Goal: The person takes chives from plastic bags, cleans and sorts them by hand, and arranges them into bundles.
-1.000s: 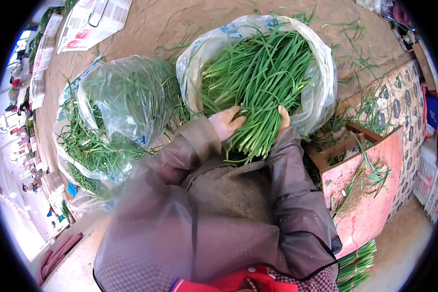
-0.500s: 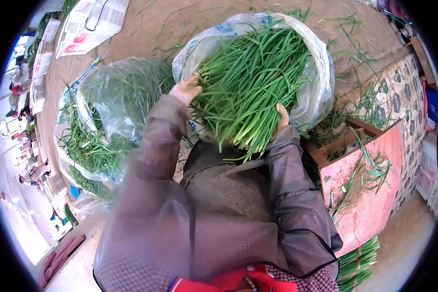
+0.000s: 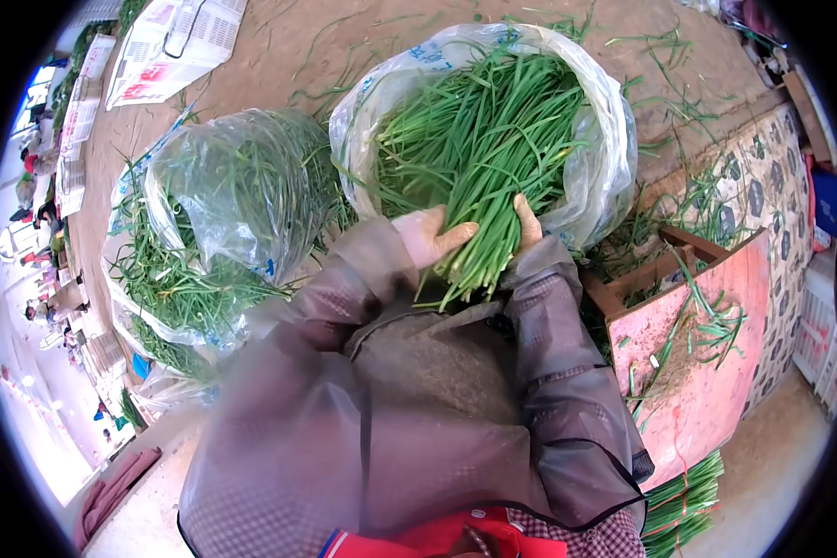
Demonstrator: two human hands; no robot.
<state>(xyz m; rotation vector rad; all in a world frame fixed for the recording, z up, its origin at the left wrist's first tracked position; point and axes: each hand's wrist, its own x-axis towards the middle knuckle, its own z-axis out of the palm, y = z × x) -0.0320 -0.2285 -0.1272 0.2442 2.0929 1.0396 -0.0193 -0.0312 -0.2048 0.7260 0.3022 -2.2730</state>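
Two gloved hands close around a bunch of long green chives (image 3: 479, 177). The left hand (image 3: 428, 237) curls its fingers (image 3: 458, 234) over the near side of the stalks, just above their cut ends. The right hand (image 3: 527, 223) presses against the far side of the same bunch, its fingers mostly hidden behind the stalks, so how far they wrap cannot be told. Together the hands grip the bunch between them.

The chives lie in a clear plastic bag (image 3: 604, 158), open at the top, with the leafy tips fanning away from the person. The cut ends stick out of the bag toward the person's grey apron (image 3: 437, 363).

To the left of this bag sits a second clear bag (image 3: 232, 186), also holding chives. Loose chives (image 3: 172, 288) spill around its base. To the right of the held bag stands a red wooden board (image 3: 707, 372) strewn with stray stalks. Beyond the bag lies bare brown ground (image 3: 279, 56) with printed paper sheets (image 3: 167, 46).
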